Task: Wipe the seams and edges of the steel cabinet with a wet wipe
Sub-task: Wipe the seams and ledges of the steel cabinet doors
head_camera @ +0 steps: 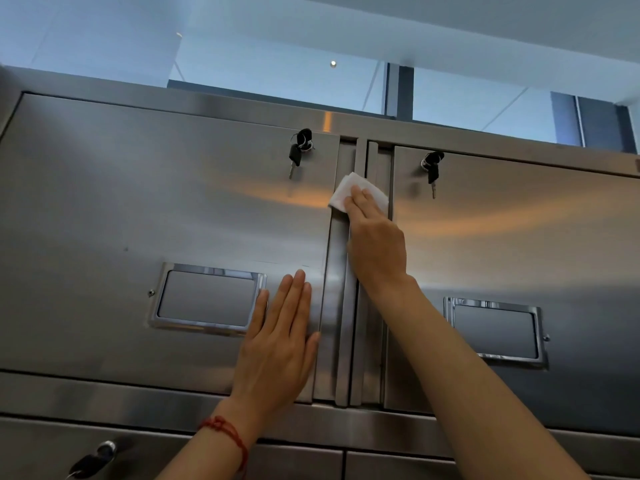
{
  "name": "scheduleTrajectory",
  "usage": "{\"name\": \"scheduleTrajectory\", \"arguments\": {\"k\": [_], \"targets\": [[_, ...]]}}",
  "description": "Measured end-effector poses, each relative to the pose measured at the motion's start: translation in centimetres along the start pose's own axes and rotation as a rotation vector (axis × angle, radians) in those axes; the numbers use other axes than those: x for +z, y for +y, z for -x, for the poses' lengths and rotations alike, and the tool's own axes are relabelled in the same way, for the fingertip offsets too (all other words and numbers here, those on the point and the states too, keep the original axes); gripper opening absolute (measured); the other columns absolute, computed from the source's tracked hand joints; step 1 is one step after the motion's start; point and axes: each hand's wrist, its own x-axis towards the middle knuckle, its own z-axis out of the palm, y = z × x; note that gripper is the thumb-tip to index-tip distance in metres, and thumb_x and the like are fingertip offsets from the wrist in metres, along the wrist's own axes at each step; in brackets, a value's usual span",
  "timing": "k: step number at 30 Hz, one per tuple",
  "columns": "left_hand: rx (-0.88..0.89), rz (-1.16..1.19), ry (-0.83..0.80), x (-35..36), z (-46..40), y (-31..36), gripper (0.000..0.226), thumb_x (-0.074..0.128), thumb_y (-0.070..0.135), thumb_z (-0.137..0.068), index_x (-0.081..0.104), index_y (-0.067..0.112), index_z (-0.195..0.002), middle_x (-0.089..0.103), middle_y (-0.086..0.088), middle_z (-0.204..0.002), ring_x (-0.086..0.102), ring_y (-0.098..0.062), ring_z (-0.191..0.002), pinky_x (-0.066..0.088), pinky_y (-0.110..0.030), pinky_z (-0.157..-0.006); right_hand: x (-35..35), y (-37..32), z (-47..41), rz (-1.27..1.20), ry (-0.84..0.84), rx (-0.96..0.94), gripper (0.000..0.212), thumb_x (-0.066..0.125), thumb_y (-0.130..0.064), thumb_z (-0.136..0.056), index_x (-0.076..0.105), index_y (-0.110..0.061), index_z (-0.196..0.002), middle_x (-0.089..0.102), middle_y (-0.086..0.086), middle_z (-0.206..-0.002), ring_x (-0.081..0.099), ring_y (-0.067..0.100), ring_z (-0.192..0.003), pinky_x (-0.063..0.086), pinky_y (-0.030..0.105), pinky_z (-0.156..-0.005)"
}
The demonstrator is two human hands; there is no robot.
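The steel cabinet [138, 209] fills the view, seen from below, with two upper doors split by a vertical centre seam [349, 323]. A white wet wipe [341, 190] lies across the top part of that seam. My right hand [375, 244] presses the wipe against the seam with straight fingers. My left hand [280, 341] lies flat on the left door, right beside the seam, fingers straight and together. A red string is tied round my left wrist.
Keys hang from the lock of the left door [299, 148] and of the right door [431, 168]. Each door carries a chrome label frame, one at the left [207, 297], one at the right [495, 330]. Lower doors and another key [93, 459] sit below.
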Motion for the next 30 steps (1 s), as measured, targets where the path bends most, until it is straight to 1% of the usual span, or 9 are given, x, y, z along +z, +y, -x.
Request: {"name": "scheduleTrajectory", "arguments": {"k": [3,7,11,13,15,17,19,26,30], "targets": [[0.003,0.0,0.002,0.0,0.0,0.0,0.058,0.027,0.034,-0.095,0.035,-0.002,-0.139,0.029,-0.019,-0.148,0.029,-0.034,-0.136,0.025,-0.048,-0.106,0.0,0.0,-0.1,-0.005,0.011,-0.004,0.044,0.045,0.003,-0.093,0.041,0.0,-0.138,0.034,0.015,-0.147,0.036,0.028,-0.134,0.043,0.043,-0.098],[-0.003,0.003,0.002,0.0,0.1,0.0,0.058,0.023,0.035,-0.097,0.034,-0.002,-0.139,0.029,-0.019,-0.149,0.028,-0.034,-0.137,0.026,-0.049,-0.106,0.0,0.3,0.1,-0.023,0.127,-0.069,0.04,0.066,0.014,-0.075,0.06,0.012,-0.115,0.056,0.028,-0.122,0.059,0.042,-0.107,0.053,0.053,-0.073],[-0.007,0.009,0.005,0.1,0.1,-0.1,0.058,0.019,0.036,-0.099,0.035,-0.002,-0.139,0.03,-0.018,-0.149,0.029,-0.033,-0.137,0.026,-0.048,-0.105,0.0,0.5,-0.7,-0.019,0.178,-0.085,0.041,0.073,0.016,-0.065,0.064,0.013,-0.106,0.062,0.029,-0.111,0.064,0.043,-0.095,0.055,0.053,-0.061],[-0.007,0.01,0.008,0.2,0.0,0.0,0.058,0.017,0.036,-0.099,0.036,-0.002,-0.139,0.03,-0.018,-0.149,0.029,-0.033,-0.137,0.026,-0.048,-0.105,-0.1,0.6,-1.5,-0.012,0.189,-0.082,0.039,0.071,0.015,-0.069,0.063,0.013,-0.108,0.061,0.029,-0.114,0.062,0.043,-0.098,0.054,0.053,-0.065],[-0.008,0.007,0.013,0.2,0.0,0.0,0.059,0.014,0.036,-0.1,0.036,-0.002,-0.139,0.03,-0.018,-0.148,0.03,-0.034,-0.136,0.026,-0.048,-0.105,-0.2,0.5,-2.5,0.006,0.168,-0.073,0.038,0.064,0.011,-0.079,0.059,0.011,-0.117,0.056,0.027,-0.124,0.057,0.041,-0.11,0.052,0.051,-0.078],[-0.005,-0.001,0.017,0.2,0.0,0.0,0.058,0.014,0.036,-0.1,0.036,-0.002,-0.138,0.031,-0.018,-0.148,0.031,-0.034,-0.136,0.026,-0.048,-0.105,-0.1,0.6,-3.4,0.049,0.086,-0.053,0.04,0.05,0.004,-0.091,0.048,0.005,-0.131,0.044,0.02,-0.14,0.043,0.032,-0.128,0.046,0.047,-0.095],[-0.006,-0.007,0.019,0.2,0.1,-0.1,0.058,0.014,0.036,-0.1,0.036,-0.002,-0.138,0.031,-0.018,-0.148,0.031,-0.033,-0.136,0.026,-0.047,-0.105,0.2,0.9,-3.8,0.07,0.043,-0.041,0.042,0.041,0.0,-0.096,0.04,-0.002,-0.139,0.033,0.013,-0.148,0.031,0.024,-0.137,0.039,0.041,-0.103],[-0.005,-0.008,0.016,0.4,0.1,-0.1,0.058,0.023,0.035,-0.097,0.036,-0.002,-0.139,0.029,-0.018,-0.149,0.029,-0.033,-0.137,0.026,-0.048,-0.105,0.5,0.9,-2.7,0.041,0.013,-0.028,0.041,0.043,-0.003,-0.096,0.042,-0.001,-0.137,0.035,0.013,-0.147,0.031,0.025,-0.138,0.036,0.041,-0.105],[-0.01,0.001,0.008,0.3,0.2,0.0,0.058,0.017,0.036,-0.099,0.035,-0.002,-0.139,0.029,-0.018,-0.149,0.029,-0.033,-0.137,0.026,-0.048,-0.105,0.1,1.2,-4.4,0.077,-0.006,-0.011,0.044,0.038,-0.003,-0.097,0.037,-0.006,-0.141,0.029,0.006,-0.151,0.025,0.018,-0.14,0.035,0.036,-0.106]]}}
